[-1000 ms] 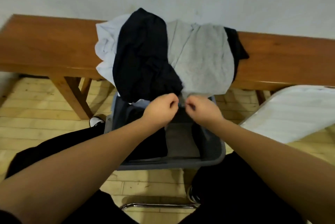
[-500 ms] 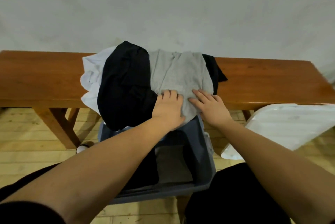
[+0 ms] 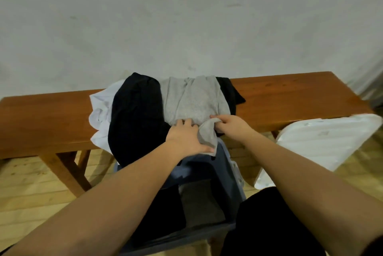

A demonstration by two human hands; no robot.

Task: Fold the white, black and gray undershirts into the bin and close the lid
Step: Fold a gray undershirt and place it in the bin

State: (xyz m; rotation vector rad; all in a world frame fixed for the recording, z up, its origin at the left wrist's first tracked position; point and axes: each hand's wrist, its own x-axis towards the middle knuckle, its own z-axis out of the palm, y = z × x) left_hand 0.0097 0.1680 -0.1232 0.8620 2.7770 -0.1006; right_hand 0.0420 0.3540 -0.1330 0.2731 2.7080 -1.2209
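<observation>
We have a single view, from a wide-angle camera worn on the person's head. It looks forward and down, so our own forearms enter from the two lower corners and meet near the frame's centre. The wooden worktop [image 3: 290, 98] crosses the middle from side to side, close in front of us. A pale wall [image 3: 186, 17] fills the upper half, and plank floor [image 3: 31, 189] shows at lower left.
</observation>
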